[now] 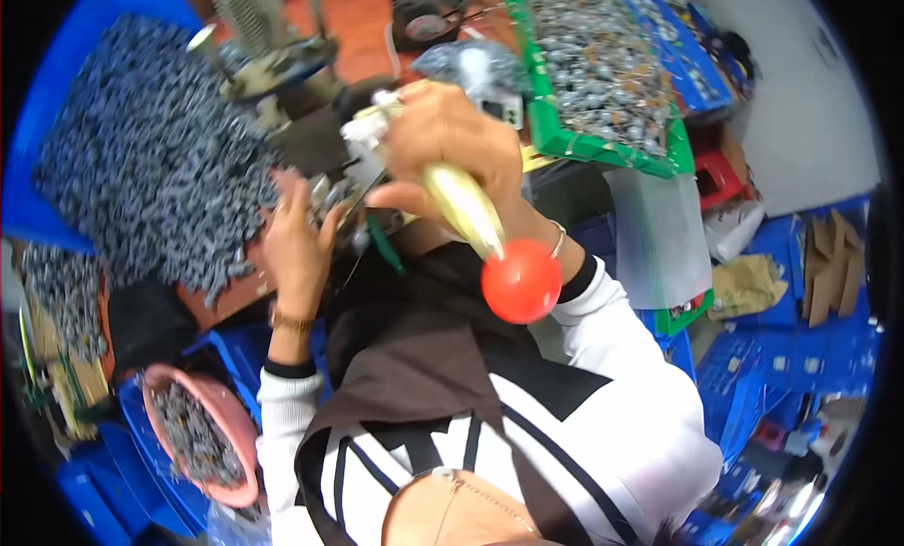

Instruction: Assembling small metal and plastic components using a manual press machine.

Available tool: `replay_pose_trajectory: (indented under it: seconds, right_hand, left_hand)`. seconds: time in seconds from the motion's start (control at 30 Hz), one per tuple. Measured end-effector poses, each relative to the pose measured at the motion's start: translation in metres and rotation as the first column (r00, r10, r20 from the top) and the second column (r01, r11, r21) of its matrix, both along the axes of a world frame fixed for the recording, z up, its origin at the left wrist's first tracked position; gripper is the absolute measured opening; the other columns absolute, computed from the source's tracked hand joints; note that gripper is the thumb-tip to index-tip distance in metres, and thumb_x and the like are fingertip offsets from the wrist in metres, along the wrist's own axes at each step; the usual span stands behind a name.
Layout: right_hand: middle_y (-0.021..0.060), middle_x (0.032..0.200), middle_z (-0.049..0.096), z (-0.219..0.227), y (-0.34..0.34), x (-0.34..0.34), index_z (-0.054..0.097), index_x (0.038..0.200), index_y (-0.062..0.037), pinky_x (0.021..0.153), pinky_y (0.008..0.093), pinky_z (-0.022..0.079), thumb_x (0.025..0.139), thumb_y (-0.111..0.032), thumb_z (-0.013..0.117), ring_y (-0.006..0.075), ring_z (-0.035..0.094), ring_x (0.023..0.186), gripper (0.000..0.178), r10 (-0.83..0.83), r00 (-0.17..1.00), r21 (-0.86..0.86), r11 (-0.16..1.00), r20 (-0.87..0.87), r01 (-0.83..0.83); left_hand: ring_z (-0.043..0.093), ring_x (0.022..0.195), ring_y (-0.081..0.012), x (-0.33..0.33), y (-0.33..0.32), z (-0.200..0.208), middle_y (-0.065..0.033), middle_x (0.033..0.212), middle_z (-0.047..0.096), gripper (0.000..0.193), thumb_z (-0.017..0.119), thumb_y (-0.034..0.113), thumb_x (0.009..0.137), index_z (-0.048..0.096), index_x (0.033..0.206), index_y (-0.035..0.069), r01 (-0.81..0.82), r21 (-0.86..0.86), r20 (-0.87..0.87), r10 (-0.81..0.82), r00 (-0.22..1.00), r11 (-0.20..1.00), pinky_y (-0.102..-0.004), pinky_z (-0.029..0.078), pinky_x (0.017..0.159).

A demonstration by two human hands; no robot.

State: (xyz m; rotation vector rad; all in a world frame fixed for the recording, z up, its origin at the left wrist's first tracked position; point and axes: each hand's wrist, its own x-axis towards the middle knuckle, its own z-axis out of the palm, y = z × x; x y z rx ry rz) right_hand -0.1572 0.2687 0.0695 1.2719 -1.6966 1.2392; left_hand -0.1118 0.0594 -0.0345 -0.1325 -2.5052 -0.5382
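My right hand [457, 136] is closed round a pale yellow lever [463, 207] with a shiny red ball knob [522, 281] on its end, which points toward me. Beyond the fingers are whitish machine parts [367, 130], partly hidden by the hand. My left hand [299, 249] is lower and to the left, with thumb and fingers stretched apart beside small silvery pieces [325, 196] at the machine. Its fingertips are slightly blurred, and I see nothing gripped in them. A slim green piece [384, 249] sticks out between the hands, above my dark apron [405, 358].
Left of my hand lies a large heap of small grey parts [160, 160] in a blue bin [47, 184]. A pink tub [247, 452] holds more. Back right stands a green crate [603, 148] of shiny parts. A machine with a spring [247, 19] stands on the red-brown table [363, 33].
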Motion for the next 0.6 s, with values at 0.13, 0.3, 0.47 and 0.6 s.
replay_pose_trajectory:
  seconds: [0.13, 0.3, 0.47, 0.6]
  right_hand:
    - [0.0056, 0.093, 0.069, 0.036, 0.032, -0.027, 0.070, 0.095, -0.0018, 0.074, 0.0270, 0.050, 0.076, -0.011, 0.077, 0.0123, 0.063, 0.085, 0.023, -0.094, 0.911, -0.128, 0.979, 0.401, 0.158]
    - [0.0062, 0.081, 0.071, 0.018, 0.165, -0.120, 0.071, 0.092, -0.0048, 0.067, 0.0252, 0.051, 0.084, -0.015, 0.067, 0.0100, 0.065, 0.074, 0.014, -0.748, 0.610, 0.251, 0.663, 0.261, 0.705]
    - [0.0099, 0.087, 0.071, -0.015, 0.299, -0.178, 0.074, 0.088, -0.0104, 0.073, 0.0393, 0.052, 0.078, -0.036, 0.070, 0.0279, 0.068, 0.079, 0.027, -0.980, -0.031, 0.822, -0.180, -0.195, 0.541]
    - [0.0149, 0.085, 0.070, -0.019, 0.313, -0.195, 0.074, 0.088, -0.0094, 0.076, 0.0382, 0.052, 0.079, -0.029, 0.070, 0.0258, 0.068, 0.083, 0.022, -0.938, 0.195, 0.811, 0.346, 0.287, 0.472]
  left_hand:
    - [0.054, 0.050, -0.0257, 0.021, -0.007, -0.003, -0.0081, 0.060, 0.059, 0.019, 0.061, 0.019, 0.089, 0.064, 0.084, 0.001, 0.187, 0.110, 0.225, -0.208, 0.952, 0.976, -0.0350, 0.037, 0.046]
    - [0.034, 0.048, -0.0060, 0.090, -0.016, 0.040, 0.0011, 0.054, 0.042, 0.025, 0.053, 0.011, 0.092, 0.057, 0.070, 0.000, 0.100, 0.953, 0.027, -0.413, 0.910, 0.284, -0.0233, 0.022, 0.045]
    - [0.027, 0.054, -0.0049, 0.143, -0.070, 0.061, 0.0041, 0.062, 0.028, 0.021, 0.046, 0.015, 0.098, 0.055, 0.089, -0.002, 0.092, 0.945, -0.237, 0.461, 0.855, 0.314, -0.0203, 0.021, 0.050]
    - [0.024, 0.054, -0.0056, 0.199, -0.126, 0.066, 0.0042, 0.064, 0.027, 0.025, 0.045, 0.013, 0.098, 0.054, 0.108, -0.008, -0.146, 0.885, -0.258, 0.725, 0.639, 0.443, -0.0214, 0.020, 0.050]
